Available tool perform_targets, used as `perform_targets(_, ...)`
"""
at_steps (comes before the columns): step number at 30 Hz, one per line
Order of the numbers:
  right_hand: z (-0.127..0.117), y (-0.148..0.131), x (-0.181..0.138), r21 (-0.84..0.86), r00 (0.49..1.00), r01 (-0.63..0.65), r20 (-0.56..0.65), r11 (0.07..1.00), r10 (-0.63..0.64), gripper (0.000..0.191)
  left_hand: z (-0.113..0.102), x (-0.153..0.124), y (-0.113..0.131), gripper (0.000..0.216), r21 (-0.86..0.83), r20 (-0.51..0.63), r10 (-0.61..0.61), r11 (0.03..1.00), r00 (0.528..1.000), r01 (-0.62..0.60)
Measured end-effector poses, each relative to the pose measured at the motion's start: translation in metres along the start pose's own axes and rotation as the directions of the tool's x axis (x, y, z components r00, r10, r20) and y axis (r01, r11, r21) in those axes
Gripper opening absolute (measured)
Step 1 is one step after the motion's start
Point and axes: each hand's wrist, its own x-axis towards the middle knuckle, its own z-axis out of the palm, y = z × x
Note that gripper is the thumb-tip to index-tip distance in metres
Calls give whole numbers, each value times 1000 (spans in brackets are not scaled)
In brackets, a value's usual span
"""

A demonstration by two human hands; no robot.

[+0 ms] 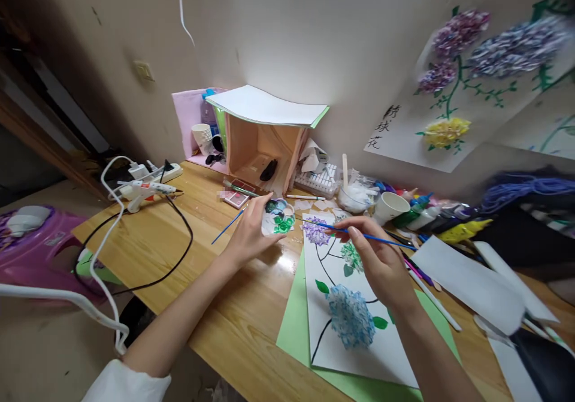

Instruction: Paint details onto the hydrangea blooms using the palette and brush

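Observation:
My left hand (248, 229) is wrapped round a small white paint palette (275, 227) smeared with green, dark blue and pale blue paint. My right hand (371, 255) pinches a thin blue paintbrush (384, 239), its tip pointing left toward the palette. Under the right hand lies a white sheet with a flower picture (330, 356): black stems, green leaves, and raised blue, green and purple blossoms. Part of it is hidden by the hand and forearm. Beneath that sheet is a green sheet (291, 324). A second blue paintbrush (228, 225) rests on the table left of my left hand.
A glue gun (146, 191) with looping cables lies at the table's left. Behind stand an open box (251, 150), paper cups (202, 137) and a white cup (390, 207). Paint bottles (420, 210) line the wall. Folded white paper (467, 282) sits at right.

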Motion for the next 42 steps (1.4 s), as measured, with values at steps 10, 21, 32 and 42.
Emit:
perform_targets(10, -1, 8, 5, -261, 998, 66, 28, 963, -60, 17, 42, 0, -6, 76, -176, 18, -10, 984, 1000, 13)
perform_targets(21, 6, 21, 7, -236, 989, 32, 145, 971, 3, 18, 48, -13, -1, 84, -228, -5, -52, 972, 999, 49)
perform_targets(32, -1, 18, 6, -265, 982, 28, 188, 964, 23, 18, 46, -14, 1, 84, -208, -37, -12, 978, 999, 4)
perform_targets(42, -10, 23, 6, -80, 991, 82, 108, 993, -73, 16, 49, -14, -2, 82, -160, 5, 29, 987, 1000, -27)
